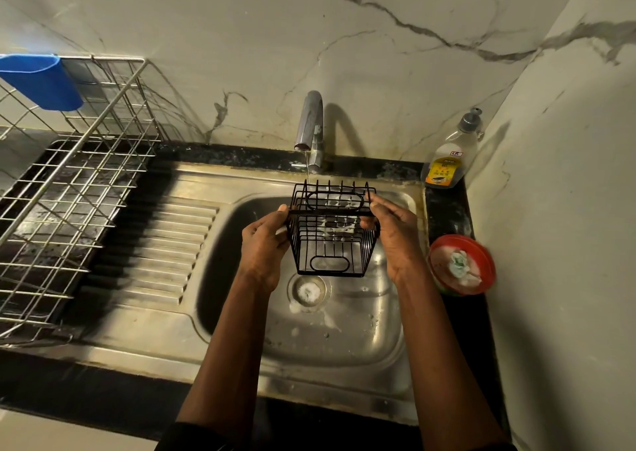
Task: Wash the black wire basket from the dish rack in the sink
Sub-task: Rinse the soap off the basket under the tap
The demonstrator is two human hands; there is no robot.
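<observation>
The black wire basket hangs over the steel sink bowl, tipped so its open side faces me, with white suds on its wires. My left hand grips its left rim and my right hand grips its right rim. A thin stream of water falls from the chrome tap onto the basket's far left edge. The silver wire dish rack stands on the counter at the left.
A blue plastic holder hangs on the rack's back. A soap bottle stands at the sink's back right corner. A red tub with a scrub pad sits on the right ledge. Foam lies around the drain. The ribbed drainboard lies left of the bowl.
</observation>
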